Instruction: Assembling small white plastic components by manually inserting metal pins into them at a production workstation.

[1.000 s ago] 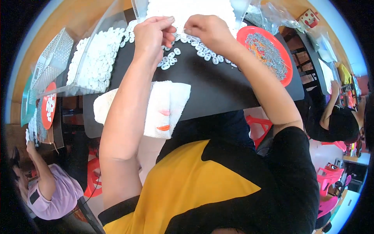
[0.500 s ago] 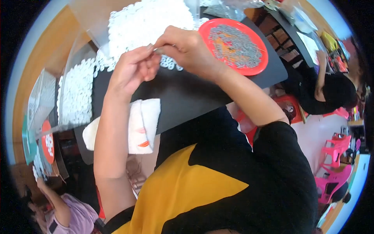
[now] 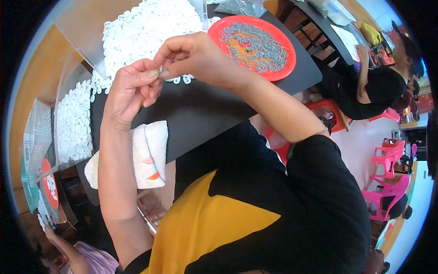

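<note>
Above a black surface [image 3: 205, 109], two hands are raised and brought together fingertip to fingertip. A tiny pale piece [image 3: 160, 69], possibly a small white ring, is pinched between the left hand [image 3: 130, 89] and the right hand [image 3: 196, 57]; its shape and long axis cannot be made out. Both grips are pressed closed on it, the right hand's from above and to the right. Behind lie a heap of white rings [image 3: 146, 27] and a red plate [image 3: 253, 45] of grey bits. A folded cloth [image 3: 148, 155] lies under the left forearm.
</note>
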Available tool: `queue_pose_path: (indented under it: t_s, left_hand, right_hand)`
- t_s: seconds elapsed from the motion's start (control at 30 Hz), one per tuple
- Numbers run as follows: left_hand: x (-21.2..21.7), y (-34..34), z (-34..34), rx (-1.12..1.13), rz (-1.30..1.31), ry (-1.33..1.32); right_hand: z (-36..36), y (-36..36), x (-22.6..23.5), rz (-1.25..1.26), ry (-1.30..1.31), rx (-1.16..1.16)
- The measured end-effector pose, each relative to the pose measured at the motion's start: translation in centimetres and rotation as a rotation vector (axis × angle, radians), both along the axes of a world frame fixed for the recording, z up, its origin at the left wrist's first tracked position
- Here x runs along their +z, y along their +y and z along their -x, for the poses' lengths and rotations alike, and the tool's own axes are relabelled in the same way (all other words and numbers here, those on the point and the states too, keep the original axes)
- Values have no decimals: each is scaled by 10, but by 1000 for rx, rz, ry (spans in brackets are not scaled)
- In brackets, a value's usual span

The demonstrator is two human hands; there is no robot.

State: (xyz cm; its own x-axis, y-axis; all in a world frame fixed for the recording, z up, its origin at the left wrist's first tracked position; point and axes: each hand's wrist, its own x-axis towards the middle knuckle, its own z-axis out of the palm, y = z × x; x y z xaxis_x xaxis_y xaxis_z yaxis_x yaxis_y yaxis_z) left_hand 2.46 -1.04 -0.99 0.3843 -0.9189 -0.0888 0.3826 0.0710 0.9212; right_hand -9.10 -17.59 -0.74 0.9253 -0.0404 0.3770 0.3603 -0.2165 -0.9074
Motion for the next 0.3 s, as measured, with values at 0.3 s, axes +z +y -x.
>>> queue_pose_path:
  t_s: [0.3]
  left_hand:
    - [-1,-2,-2,98,-48,-131]
  right_hand:
    - [52,-157,0,1165,406,-708]
